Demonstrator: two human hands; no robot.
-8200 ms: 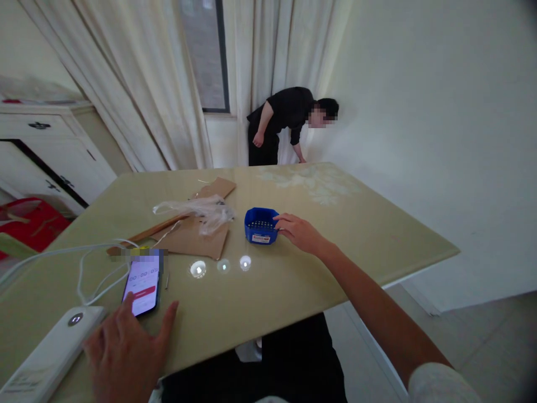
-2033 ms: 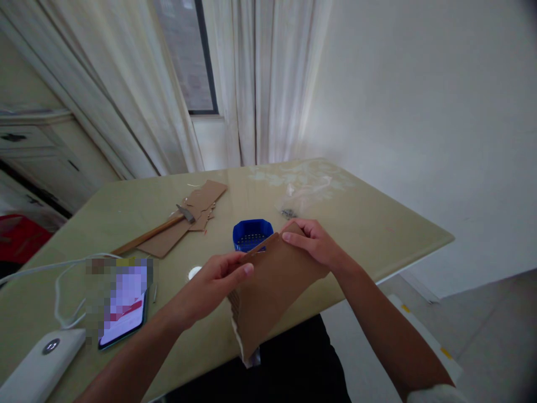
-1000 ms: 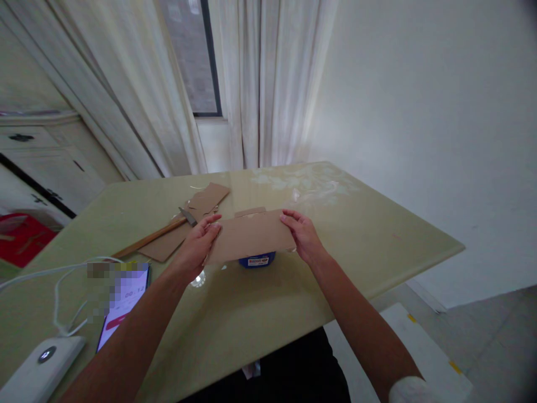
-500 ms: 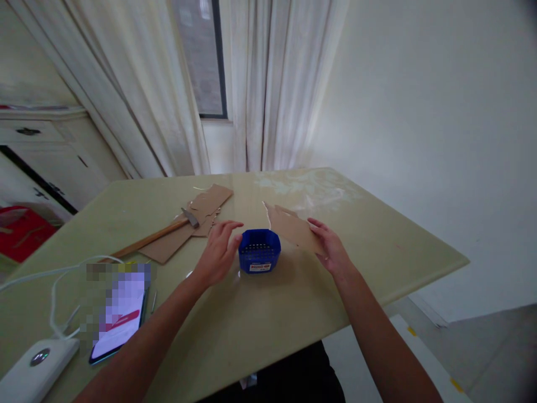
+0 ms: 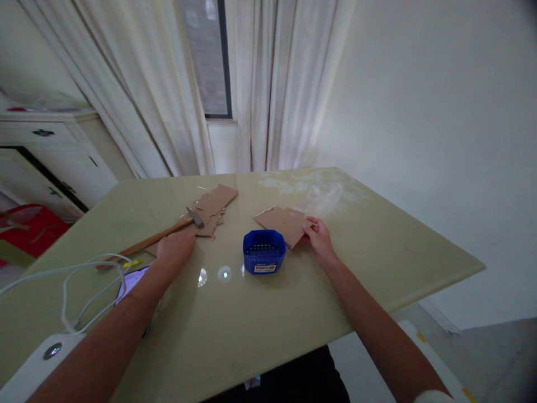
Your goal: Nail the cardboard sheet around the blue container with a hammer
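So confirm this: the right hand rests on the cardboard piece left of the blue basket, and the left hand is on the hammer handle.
Wrong side. The head view shows the right hand on the cardboard piece to the right of the blue basket, not left. The left hand is on the hammer handle, as you said.
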